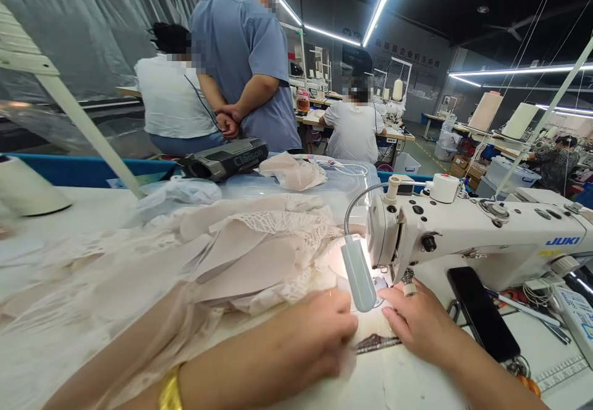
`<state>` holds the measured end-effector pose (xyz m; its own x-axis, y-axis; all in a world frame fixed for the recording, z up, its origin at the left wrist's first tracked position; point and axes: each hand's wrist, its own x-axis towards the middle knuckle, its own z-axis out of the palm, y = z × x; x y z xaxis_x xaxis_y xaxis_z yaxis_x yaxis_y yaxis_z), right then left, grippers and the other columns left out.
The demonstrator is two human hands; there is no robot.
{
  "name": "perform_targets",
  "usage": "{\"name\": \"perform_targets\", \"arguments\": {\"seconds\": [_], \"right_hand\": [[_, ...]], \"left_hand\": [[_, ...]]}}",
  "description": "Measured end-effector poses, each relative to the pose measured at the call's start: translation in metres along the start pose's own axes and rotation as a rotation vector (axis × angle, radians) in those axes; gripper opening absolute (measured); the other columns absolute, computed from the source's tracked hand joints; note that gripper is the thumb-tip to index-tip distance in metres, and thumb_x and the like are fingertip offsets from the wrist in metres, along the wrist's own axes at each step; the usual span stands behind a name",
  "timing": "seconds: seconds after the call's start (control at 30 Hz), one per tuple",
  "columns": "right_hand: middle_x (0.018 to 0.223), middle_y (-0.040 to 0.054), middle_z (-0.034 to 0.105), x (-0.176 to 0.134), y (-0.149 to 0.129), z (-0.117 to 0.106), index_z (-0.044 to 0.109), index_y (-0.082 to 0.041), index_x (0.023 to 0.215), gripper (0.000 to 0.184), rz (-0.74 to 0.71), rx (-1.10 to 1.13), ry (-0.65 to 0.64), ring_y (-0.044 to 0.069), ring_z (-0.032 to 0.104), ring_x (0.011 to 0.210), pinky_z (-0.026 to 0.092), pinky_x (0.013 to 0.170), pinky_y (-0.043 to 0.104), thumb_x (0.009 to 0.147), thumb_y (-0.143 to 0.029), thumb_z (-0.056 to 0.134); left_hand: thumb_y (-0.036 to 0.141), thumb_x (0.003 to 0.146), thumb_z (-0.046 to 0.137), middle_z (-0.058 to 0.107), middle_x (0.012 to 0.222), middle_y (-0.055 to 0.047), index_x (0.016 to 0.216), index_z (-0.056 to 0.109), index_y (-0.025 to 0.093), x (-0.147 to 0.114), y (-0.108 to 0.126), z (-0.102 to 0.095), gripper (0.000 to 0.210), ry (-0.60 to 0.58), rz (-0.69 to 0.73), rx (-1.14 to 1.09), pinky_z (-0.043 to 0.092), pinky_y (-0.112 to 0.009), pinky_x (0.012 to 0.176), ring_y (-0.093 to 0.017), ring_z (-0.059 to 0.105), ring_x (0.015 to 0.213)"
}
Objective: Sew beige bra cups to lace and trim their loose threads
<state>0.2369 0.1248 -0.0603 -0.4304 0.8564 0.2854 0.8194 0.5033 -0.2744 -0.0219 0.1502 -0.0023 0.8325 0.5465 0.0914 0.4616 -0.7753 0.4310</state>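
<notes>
Pale beige fabric pieces with white lace edging [241,255] are lying heaped across the white bench [393,385], left of a white JUKI sewing machine [463,212]. The two hands are being held well forward, apart from each other, on either side of the machine's front: the left hand [327,330] is being curled, though whether cloth is being pinched cannot be told through the blur, while the right hand [419,314] is being spread, thumb and forefinger parted, close under the machine head. A fingertip is possibly being risked here, should the machine be started with the hand so near the needle; a snag or pucker is likewise being invited by the loose heap, whose weight could drag. Sight of the needle area is being partly blocked by a grey lamp head on a flexible metal neck [359,274]. Behind the heap, a translucent plastic box [364,184] is bearing a pale moulded fabric piece [296,172] on its top, its contents not being discernible; in the right background, a clear tub with blue latches [514,175] is standing, its contents likewise being indistinct.
</notes>
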Motion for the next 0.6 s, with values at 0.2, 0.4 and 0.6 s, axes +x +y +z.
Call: {"name": "perform_targets", "arguments": {"seconds": [0.2,0.4,0.6], "right_hand": [[0.088,0.0048,0.066,0.001,0.0,0.0,0.072,-0.023,0.113,0.02,-0.014,-0.007,0.007,0.025,0.056,0.083,0.044,0.072,0.033,0.101,-0.016,0.058],[0.093,0.0065,0.07,0.001,0.0,0.0,0.072,-0.021,0.114,0.02,-0.019,-0.005,0.018,0.026,0.057,0.086,0.044,0.074,0.034,0.101,-0.014,0.059],[0.095,0.0062,0.071,0.001,0.001,0.001,0.072,-0.023,0.114,0.022,-0.03,0.032,0.036,0.026,0.057,0.088,0.044,0.077,0.033,0.101,-0.014,0.057]], "left_hand": [[0.007,0.099,0.044,0.079,0.104,-0.006,0.102,0.071,0.023,0.026,-0.023,0.015,0.031,0.263,0.141,-0.017,0.058,-0.037,0.091,-0.024,0.071,0.094],[0.01,0.102,0.045,0.08,0.096,-0.007,0.101,0.071,0.022,0.029,-0.009,0.024,0.029,0.365,0.157,-0.017,0.062,-0.034,0.089,-0.024,0.075,0.093],[0.013,0.104,0.044,0.083,0.099,-0.005,0.101,0.074,0.024,0.035,-0.013,0.035,0.032,0.453,0.191,0.012,0.062,-0.033,0.086,-0.023,0.076,0.09]]}}
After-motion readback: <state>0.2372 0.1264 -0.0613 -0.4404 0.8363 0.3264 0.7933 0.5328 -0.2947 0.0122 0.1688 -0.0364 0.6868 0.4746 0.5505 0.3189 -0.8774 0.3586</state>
